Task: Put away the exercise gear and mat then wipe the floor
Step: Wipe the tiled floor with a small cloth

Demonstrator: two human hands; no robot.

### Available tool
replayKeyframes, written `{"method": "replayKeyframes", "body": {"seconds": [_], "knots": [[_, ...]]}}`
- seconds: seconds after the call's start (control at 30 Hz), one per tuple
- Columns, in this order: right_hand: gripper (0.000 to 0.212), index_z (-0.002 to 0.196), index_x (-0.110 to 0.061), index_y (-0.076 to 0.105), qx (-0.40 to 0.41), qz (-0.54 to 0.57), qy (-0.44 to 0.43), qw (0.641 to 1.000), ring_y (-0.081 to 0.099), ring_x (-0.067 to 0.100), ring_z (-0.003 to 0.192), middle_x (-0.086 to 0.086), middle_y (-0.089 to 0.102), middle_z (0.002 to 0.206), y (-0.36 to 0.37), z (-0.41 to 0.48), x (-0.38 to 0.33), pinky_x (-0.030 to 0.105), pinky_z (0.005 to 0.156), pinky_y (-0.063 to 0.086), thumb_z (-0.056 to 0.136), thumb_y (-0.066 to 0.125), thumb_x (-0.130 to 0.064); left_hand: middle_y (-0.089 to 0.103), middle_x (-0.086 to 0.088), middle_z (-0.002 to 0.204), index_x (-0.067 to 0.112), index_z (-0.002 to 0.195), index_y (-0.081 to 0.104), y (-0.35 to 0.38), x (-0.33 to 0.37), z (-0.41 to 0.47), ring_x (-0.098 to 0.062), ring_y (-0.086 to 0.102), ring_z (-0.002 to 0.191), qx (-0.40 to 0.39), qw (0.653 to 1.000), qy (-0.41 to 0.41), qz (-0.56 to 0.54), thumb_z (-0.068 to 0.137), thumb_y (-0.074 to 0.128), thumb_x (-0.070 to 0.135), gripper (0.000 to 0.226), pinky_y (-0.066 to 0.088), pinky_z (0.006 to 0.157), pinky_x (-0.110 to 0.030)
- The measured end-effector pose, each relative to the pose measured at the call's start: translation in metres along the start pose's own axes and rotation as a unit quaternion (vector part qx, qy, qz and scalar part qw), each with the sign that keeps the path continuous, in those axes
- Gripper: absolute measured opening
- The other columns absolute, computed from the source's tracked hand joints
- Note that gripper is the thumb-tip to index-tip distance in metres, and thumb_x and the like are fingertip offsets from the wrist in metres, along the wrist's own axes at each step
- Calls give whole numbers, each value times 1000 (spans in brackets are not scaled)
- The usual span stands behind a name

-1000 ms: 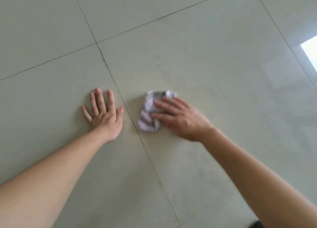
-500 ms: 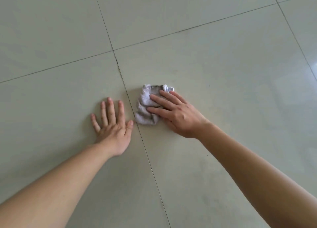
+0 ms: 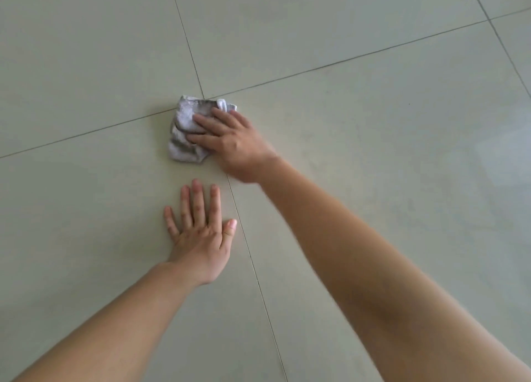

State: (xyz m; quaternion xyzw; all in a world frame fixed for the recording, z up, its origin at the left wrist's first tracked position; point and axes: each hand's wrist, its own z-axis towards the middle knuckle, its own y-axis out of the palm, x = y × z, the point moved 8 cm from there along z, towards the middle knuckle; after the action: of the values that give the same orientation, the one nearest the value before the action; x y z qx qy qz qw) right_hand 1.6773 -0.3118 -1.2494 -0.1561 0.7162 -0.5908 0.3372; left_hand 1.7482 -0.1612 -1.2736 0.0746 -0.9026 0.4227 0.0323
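Observation:
A crumpled pale grey cloth (image 3: pixel 186 129) lies on the light tiled floor (image 3: pixel 359 129), right at the crossing of two grout lines. My right hand (image 3: pixel 230 143) presses flat on the cloth's right half with straight fingers pointing left. My left hand (image 3: pixel 201 232) rests flat on the floor nearer to me, fingers spread and pointing away, a short way below the cloth and apart from it. No exercise gear or mat is in view.
Only large glossy tiles with thin dark grout lines (image 3: pixel 258 281) surround my hands. A faint bright reflection shows on the tile at the right (image 3: pixel 494 152).
My right hand has pushed the cloth away from me, up to the grout crossing. My left hand has stayed flat on the floor. The camera has tilted, so both sit differently in view.

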Motion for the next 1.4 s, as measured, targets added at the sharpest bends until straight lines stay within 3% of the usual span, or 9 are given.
{"method": "replayKeyframes", "body": {"seconds": [0.1, 0.23, 0.43, 0.57, 0.7, 0.87, 1.03, 1.17, 1.4], "knots": [[50, 135, -27, 62, 99, -3, 98, 990, 51, 39, 132, 13, 53, 146, -32, -21, 94, 49, 109, 41, 91, 39, -20, -60, 2, 130, 27, 128, -48, 0, 2, 0, -19, -50, 130, -2, 1000, 4, -8, 97, -1, 54, 62, -22, 113, -54], [56, 147, -38, 42, 98, 35, 449, 887, 21, 31, 149, 3, 26, 163, -62, -127, 200, 46, 122, 14, 94, 42, -21, -58, 2, 133, 29, 131, -45, -1, 3, 0, -17, -51, 127, -1, 1000, 6, 3, 100, 9, 53, 67, -21, 113, -54], [58, 139, -31, 58, 45, 42, 138, 988, 30, 47, 144, 10, 40, 157, 3, -175, 10, 60, 119, 20, 86, 34, -26, -40, -3, 155, 27, 151, -26, -2, 4, 2, -22, -35, 144, 28, 999, -4, 16, 103, 20, 47, 69, -16, 116, -54], [53, 139, -29, 58, -15, 32, -22, 999, 31, 36, 148, 6, 41, 157, 25, -239, -31, 52, 121, 22, 90, 45, -14, -35, -1, 158, 28, 153, -20, -3, 2, 3, -20, -31, 146, 49, 999, -11, 20, 103, 25, 44, 69, -16, 116, -52], [51, 142, -31, 53, 52, -4, 186, 981, 34, 33, 146, 5, 41, 157, -7, -307, 88, 48, 119, 29, 93, 42, -23, -33, -1, 159, 28, 154, -18, -2, 2, 4, -19, -29, 147, 67, 997, -12, 23, 103, 23, 47, 68, -16, 116, -51], [54, 147, -28, 47, 113, 34, 505, 855, 25, 36, 148, 7, 33, 161, -28, -389, 162, 49, 120, 23, 94, 35, -30, -25, -3, 162, 26, 157, -10, -2, 2, 3, -19, -23, 149, 102, 995, -14, 16, 104, 24, 47, 66, -12, 118, -53], [56, 146, -29, 49, 67, 16, 278, 958, 26, 46, 146, 11, 35, 160, 9, -340, 63, 60, 120, 19, 92, 38, -23, 5, -16, 164, 11, 155, 17, -18, 31, -8, -32, 6, 150, 224, 974, -8, -4, 97, 20, 56, 73, 0, 116, -63], [50, 151, -40, 38, 2, -7, 152, 988, 21, 29, 152, -4, 26, 164, 5, -334, 61, 46, 124, 15, 102, 32, -33, -15, -11, 164, 16, 157, -3, -27, 97, 18, -25, -12, 152, 230, 972, 54, 0, 100, 23, 57, 75, -9, 117, -59], [46, 148, -36, 43, 131, 26, 503, 854, 21, 31, 149, 1, 28, 164, -48, -365, 222, 44, 122, 16, 103, 34, -36, -9, -9, 166, 13, 158, 3, -20, 137, 45, -24, -10, 152, 224, 973, 43, 38, 98, 19, 57, 76, -6, 116, -63]]}}
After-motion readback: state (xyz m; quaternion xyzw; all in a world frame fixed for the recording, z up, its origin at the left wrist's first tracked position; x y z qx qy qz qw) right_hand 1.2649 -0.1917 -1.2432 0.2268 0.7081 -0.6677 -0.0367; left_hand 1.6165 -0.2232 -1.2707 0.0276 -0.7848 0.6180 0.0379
